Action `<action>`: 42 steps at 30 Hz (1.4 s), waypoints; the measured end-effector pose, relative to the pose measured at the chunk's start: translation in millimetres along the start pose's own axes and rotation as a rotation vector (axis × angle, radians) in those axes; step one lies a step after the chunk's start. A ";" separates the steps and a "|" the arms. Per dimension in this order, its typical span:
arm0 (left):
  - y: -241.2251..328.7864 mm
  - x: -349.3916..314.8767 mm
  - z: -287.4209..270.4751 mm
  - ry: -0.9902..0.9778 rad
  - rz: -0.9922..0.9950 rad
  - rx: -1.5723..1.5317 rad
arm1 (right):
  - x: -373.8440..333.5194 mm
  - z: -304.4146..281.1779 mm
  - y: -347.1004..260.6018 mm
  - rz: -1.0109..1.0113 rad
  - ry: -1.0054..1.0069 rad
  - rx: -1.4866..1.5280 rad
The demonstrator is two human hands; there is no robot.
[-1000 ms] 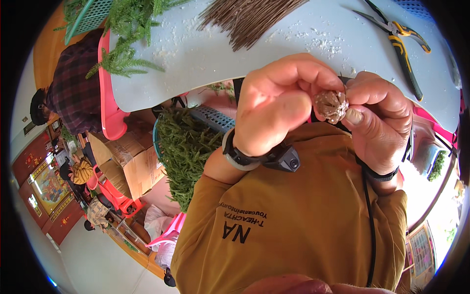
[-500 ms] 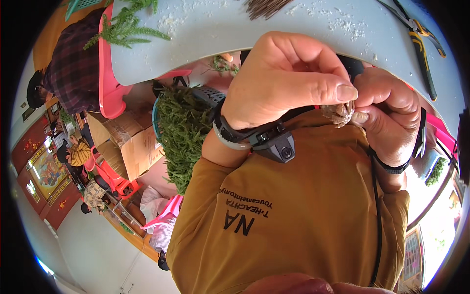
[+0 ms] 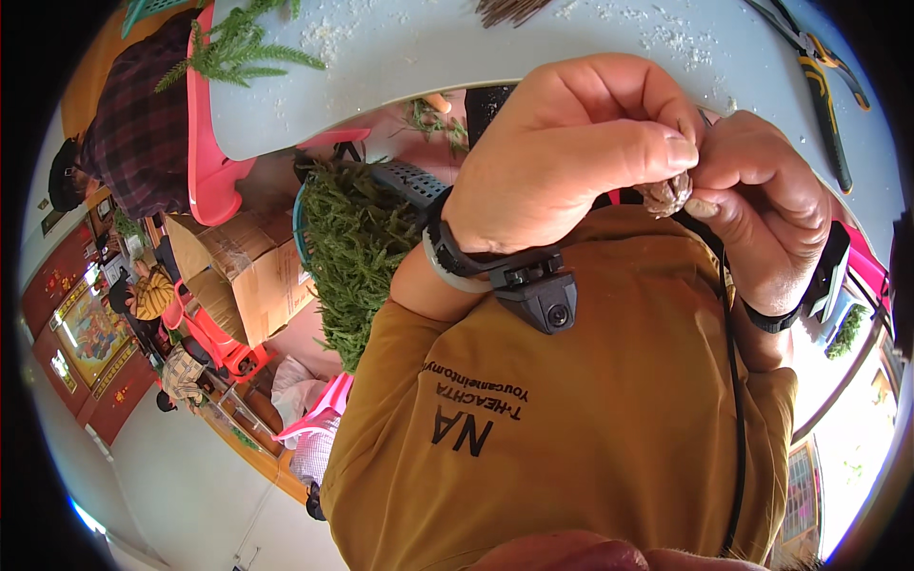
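Observation:
Between my two hands is a small brown, scaly piece that looks like a pine cone [image 3: 667, 194]. My left hand [image 3: 579, 157] pinches it from above with thumb and curled fingers, which cover its upper part. On its other side, the thumb and forefinger of my right hand [image 3: 762, 209] are closed against its edge. Whether the right fingertips also grip something thin there is hidden. Both hands are just off the table's near edge, in front of my brown shirt [image 3: 590, 381].
On the grey-white table [image 3: 400, 57] lie green sprigs [image 3: 243, 52], white crumbs, a bundle of brown sticks [image 3: 509, 9] and yellow-black pliers [image 3: 821, 105]. A basket of greenery [image 3: 357, 252] and a cardboard box [image 3: 252, 271] stand at left. People sit beyond.
Both hands have risen slightly in the picture, toward the table, with the pine cone. It is turned a little, and the right fingers have shifted around its edge.

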State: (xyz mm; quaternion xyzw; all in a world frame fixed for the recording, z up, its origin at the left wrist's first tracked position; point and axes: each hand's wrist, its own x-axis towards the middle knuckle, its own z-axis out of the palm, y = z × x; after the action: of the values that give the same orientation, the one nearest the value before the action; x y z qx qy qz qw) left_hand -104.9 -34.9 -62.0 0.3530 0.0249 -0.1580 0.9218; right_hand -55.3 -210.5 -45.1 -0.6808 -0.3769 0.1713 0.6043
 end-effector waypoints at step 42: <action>-19.3 8.9 0.1 0.060 0.521 0.100 | -3.8 17.2 6.2 0.002 0.161 0.052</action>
State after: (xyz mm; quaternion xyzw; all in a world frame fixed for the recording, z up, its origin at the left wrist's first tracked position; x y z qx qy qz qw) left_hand -102.5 -50.9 -75.7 0.3972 -0.0474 0.0942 0.9117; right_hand -67.7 -201.3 -55.4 -0.6769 -0.3219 0.1264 0.6498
